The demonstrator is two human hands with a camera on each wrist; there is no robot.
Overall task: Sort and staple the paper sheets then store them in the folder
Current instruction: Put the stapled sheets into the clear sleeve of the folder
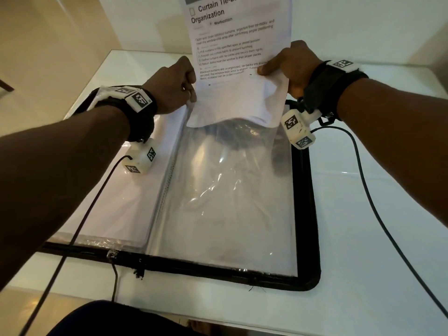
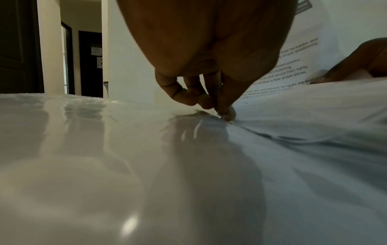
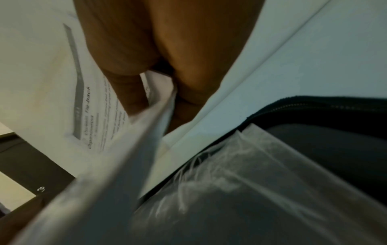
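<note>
Two grips busy: my left hand (image 1: 172, 87) pinches the clear plastic sleeve (image 1: 225, 190) mouth. My right hand (image 1: 292, 69) holds the white printed paper sheets (image 1: 232, 40), lower edge inside that sleeve of the black zip folder (image 1: 309, 214).

White glossy table (image 1: 363, 214); cream walls (image 1: 60, 32); dark doorway (image 2: 91, 63) and dark door (image 2: 18, 46) beyond; dim warm light.

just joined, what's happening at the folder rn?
A person is sliding printed paper sheets into a clear plastic sleeve of the open black zip folder lying on the white table. The left hand pinches the sleeve's top edge to hold its mouth open. The right hand holds the sheets by their right edge. Only the bottom part of the sheets is inside the sleeve; most still stands above it. No staple is visible from here.
</note>
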